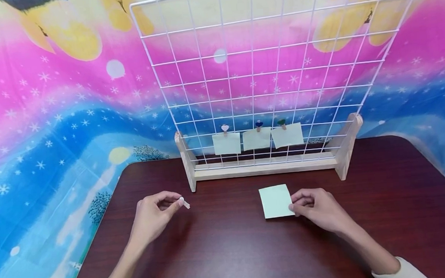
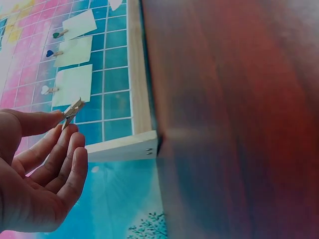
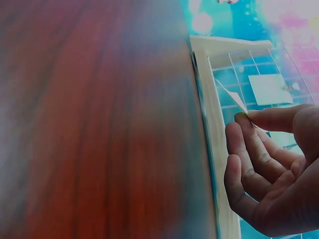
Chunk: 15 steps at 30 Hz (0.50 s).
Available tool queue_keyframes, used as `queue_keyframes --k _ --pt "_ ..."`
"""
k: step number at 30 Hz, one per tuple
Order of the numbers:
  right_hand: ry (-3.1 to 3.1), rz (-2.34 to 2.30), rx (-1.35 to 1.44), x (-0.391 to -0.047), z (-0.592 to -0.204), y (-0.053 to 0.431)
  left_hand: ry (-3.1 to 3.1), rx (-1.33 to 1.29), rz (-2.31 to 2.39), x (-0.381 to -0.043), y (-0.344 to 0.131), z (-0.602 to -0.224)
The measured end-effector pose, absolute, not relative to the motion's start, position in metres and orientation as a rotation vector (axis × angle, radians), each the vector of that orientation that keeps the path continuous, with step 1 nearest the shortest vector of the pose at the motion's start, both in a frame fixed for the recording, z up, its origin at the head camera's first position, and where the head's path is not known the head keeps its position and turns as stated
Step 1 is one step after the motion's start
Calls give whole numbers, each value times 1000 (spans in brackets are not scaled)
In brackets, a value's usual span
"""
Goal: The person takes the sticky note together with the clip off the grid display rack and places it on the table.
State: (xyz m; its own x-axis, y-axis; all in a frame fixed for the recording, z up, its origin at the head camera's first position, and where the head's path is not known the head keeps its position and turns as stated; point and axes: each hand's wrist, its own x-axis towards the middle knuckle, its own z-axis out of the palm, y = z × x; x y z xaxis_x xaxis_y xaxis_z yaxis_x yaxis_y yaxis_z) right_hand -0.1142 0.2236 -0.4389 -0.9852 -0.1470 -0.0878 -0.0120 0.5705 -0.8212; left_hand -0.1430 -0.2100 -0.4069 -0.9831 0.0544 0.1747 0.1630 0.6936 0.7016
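My left hand (image 1: pixel 152 217) pinches a small wooden clothespin (image 2: pixel 73 112) between thumb and fingertips, above the left part of the table. In my right hand (image 1: pixel 320 207), thumb and fingers pinch the right edge of a pale green sticky note (image 1: pixel 275 201); the right wrist view shows this note nearly edge-on. Beyond both hands stands a white wire grid (image 1: pixel 254 74) in a wooden base (image 1: pixel 265 169). Three pale notes hang side by side low on it: a left note (image 1: pixel 226 144), a middle note (image 1: pixel 257 139) and a right note (image 1: pixel 287 135).
Heart-topped clothespins hold the hanging notes: a white one (image 1: pixel 225 129), a dark blue one (image 1: pixel 259 125) and a green one (image 1: pixel 281 123). The dark red-brown table (image 1: pixel 230 250) reaches back to a colourful snowflake-patterned cloth (image 1: pixel 71 132) behind the grid.
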Motion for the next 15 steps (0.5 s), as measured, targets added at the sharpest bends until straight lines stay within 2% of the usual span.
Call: queue_keyframes --k 15 --pt "2687 -1320 -40 -100 -443 255 -2892 -105 -1198 -135 -207 -425"
